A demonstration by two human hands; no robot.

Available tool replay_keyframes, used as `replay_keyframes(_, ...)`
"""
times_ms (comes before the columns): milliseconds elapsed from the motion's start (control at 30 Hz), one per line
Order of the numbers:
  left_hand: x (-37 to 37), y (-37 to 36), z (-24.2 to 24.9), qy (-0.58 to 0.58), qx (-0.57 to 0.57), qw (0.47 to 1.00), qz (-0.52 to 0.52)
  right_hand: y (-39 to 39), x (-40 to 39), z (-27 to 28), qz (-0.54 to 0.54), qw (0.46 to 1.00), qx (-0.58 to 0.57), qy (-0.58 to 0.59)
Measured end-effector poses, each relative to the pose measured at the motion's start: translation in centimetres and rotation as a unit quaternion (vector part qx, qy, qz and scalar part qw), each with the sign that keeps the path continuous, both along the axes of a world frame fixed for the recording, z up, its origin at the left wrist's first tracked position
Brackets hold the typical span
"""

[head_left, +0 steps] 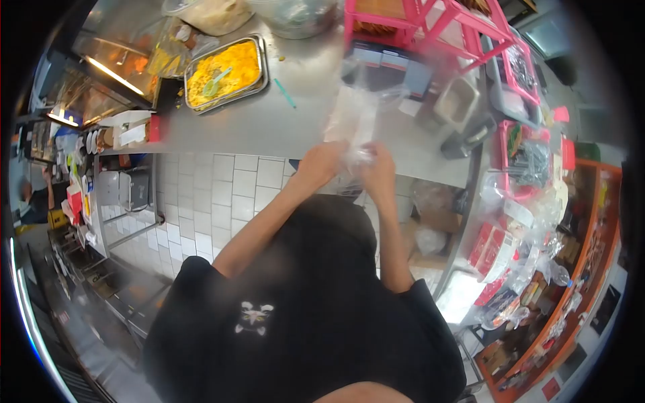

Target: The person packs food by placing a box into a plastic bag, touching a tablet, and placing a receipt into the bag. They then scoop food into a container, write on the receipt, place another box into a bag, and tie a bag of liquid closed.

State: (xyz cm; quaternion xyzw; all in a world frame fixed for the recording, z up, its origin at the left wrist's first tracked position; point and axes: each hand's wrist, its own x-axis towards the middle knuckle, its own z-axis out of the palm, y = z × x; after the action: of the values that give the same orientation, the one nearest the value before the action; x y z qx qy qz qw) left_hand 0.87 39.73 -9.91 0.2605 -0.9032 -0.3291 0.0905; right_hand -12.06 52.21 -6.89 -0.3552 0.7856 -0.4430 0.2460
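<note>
Just above the near edge of the steel bench [282,124], both hands pinch the lower end of a clear plastic bag [356,111], whose long axis runs up the view, away from the person, its far end toward the pink rack [430,27]. Blurred and see-through, the bag looks thin, crinkled and glossy. Each grip is closed on it: left hand [324,163] and right hand [379,168] close together.

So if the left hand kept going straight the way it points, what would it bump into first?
Probably the clear plastic bag that the left hand already grips; beyond it lies the steel counter. Depth is hard to judge here.
</note>
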Motion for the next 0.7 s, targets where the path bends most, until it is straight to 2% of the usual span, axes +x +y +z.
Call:
replay_keyframes(33, -0.1, 0.0, 0.0, -0.047, 0.053, 0.997, 0.003, -0.3, -0.1, 0.5, 0.028, 0.999, -0.008, 0.017)
replay_keyframes(67, 0.0, -0.7, 0.1, -0.046, 0.054, 0.998, 0.000, -0.2, -0.7, 0.1, 0.056, 0.998, 0.038, 0.003)
replay_keyframes(133, -0.7, -2.9, 2.4, -0.158, 0.143, 0.970, 0.115, 1.1, -3.1, -2.0, 0.034, 0.999, 0.006, 0.028)
replay_keyframes(167, -1.0, -3.2, 3.6, -0.152, 0.143, 0.969, 0.131, 1.9, -4.9, -3.6, 0.023, 0.998, -0.027, 0.053)
replay_keyframes(200, -0.5, -3.4, 5.0, -0.047, 0.236, 0.970, 0.023, 3.1, -7.0, -6.2, -0.029, 0.993, -0.023, 0.115)
replay_keyframes(233, 1.1, -3.4, 5.8, 0.063, 0.312, 0.946, -0.068, 3.6, -7.9, -5.2, -0.117, 0.991, -0.046, 0.037)
replay_keyframes(267, 1.9, -3.8, 5.9, 0.061, 0.300, 0.950, -0.057, 4.0, -9.5, -7.4, -0.205, 0.972, -0.065, 0.096)
replay_keyframes(300, 2.2, -5.0, 5.8, 0.056, 0.285, 0.956, -0.044, 4.5, -13.3, -11.8, -0.224, 0.947, -0.029, 0.228)
replay_keyframes(333, 2.6, -6.4, 4.5, 0.067, 0.217, 0.974, -0.022, 3.4, -14.4, -11.7, -0.265, 0.957, -0.076, 0.094)
replay_keyframes(367, 2.7, -7.9, 3.3, 0.105, 0.146, 0.983, -0.020, 2.7, -16.3, -12.7, -0.194, 0.953, -0.011, 0.231)
replay_keyframes(400, 3.0, -9.3, 2.3, 0.140, 0.131, 0.981, -0.007, 1.1, -17.1, -14.1, -0.175, 0.981, -0.063, 0.058)
replay_keyframes(433, 3.6, -10.2, 2.8, 0.123, 0.125, 0.984, 0.024, -0.1, -17.1, -14.3, -0.137, 0.989, -0.025, 0.047)
replay_keyframes(500, 4.8, -12.1, 2.2, 0.172, 0.119, 0.978, -0.011, -1.6, -15.9, -12.2, -0.106, 0.987, 0.053, 0.111)
replay_keyframes(533, 6.2, -13.4, 1.9, 0.174, 0.117, 0.978, 0.009, -1.2, -16.4, -13.1, -0.118, 0.984, 0.046, 0.124)
replay_keyframes(567, 7.2, -15.2, 1.8, 0.127, 0.069, 0.988, -0.049, -1.9, -16.7, -13.3, -0.139, 0.979, 0.038, 0.143)
replay_keyframes(600, 7.1, -16.7, 1.4, 0.083, 0.021, 0.988, -0.125, -2.1, -14.2, -11.0, -0.187, 0.974, 0.033, 0.125)
replay_keyframes(633, 7.8, -17.3, 2.1, 0.103, 0.029, 0.985, -0.136, -1.1, -14.9, -10.4, -0.197, 0.969, 0.040, 0.145)
replay_keyframes(700, 14.2, -20.9, 4.0, 0.058, 0.003, 0.998, -0.028, -1.3, -13.9, -11.2, -0.245, 0.936, 0.073, 0.243)
